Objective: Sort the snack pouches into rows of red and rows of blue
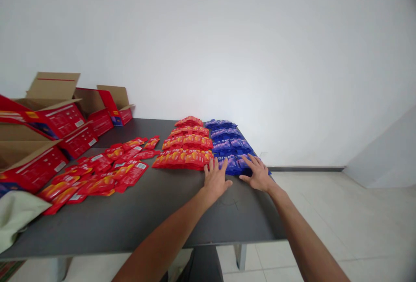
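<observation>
My left hand (215,177) is open, fingers spread, at the near edge of the front row, where the red packets meet the blue ones. At the right side of that row, my right hand (256,173) lies with its fingers apart on the blue packets (230,145). The blue packets form several overlapping rows reaching back from my hands. Beside them on the left, red packets with orange fruit pictures (186,142) lie in matching rows. Neither hand has a packet between its fingers; the fingertips hide parts of the front packets.
Loose red packets (104,169) are heaped on the left of the dark table (146,217). Several open red cartons (65,119) stand at the far left, before the white wall (208,43). A pale cloth (19,215) lies at the near left corner. The table's right edge drops to tiled floor (318,208).
</observation>
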The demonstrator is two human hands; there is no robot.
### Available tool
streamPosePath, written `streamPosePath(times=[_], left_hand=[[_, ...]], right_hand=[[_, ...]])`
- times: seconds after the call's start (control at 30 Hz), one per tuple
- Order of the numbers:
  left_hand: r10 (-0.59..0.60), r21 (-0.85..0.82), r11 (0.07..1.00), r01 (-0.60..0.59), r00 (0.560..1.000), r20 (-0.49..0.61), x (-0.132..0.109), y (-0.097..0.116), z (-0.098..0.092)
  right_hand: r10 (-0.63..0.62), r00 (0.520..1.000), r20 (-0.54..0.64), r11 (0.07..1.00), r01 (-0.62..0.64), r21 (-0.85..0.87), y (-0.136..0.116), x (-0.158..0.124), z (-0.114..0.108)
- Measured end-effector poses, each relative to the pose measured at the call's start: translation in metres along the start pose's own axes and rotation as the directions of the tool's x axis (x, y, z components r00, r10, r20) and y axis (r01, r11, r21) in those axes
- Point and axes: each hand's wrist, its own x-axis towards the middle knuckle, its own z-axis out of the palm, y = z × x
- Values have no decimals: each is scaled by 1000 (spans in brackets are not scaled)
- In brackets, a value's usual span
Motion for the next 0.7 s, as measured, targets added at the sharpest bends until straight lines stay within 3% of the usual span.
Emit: streamPosePath(times=[0.27,0.5,0.7], left_hand=[[-79,65,995,82,996,-41,-45,-53,-32],[-154,104,980,167,980,-125,-85,-123,-54],[-262,156,947,280,957,-123,-115,-184,-72]], right_hand=[[-87,993,-73,994,92,66,-84,-1,15],[-185,975,-126,960,206,189,-181,2,47],[-272,956,-105,920,291,264,-268,5,72]])
